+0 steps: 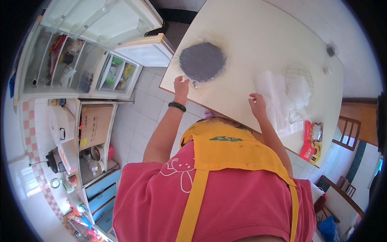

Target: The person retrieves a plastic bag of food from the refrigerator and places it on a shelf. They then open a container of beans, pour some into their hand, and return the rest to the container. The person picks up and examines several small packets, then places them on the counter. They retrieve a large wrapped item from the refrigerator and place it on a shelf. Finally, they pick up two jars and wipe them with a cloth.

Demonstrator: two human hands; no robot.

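Observation:
A dark grey, roughly round slab or sheet [203, 62] lies on the cream table [242, 39], with shiny, wrinkled clear film around its rim. My left hand [181, 86], with a dark green bangle on the wrist, is at the slab's near left edge. Its fingers are curled; whether they pinch the film is too small to tell. Over the table's near side hovers my right hand [257, 105], fingers loosely bent and apart, with nothing visible in it. Just right of that hand are translucent plastic bags or sheets [275, 99].
A round wire rack [299, 71] lies partly beneath crumpled plastic [299, 92]. Red food packets [311, 145] sit at the table's right end. Left of the table, an open refrigerator [69, 60] has its doors swung out. A shelf unit [96, 133] with a cardboard box stands below it.

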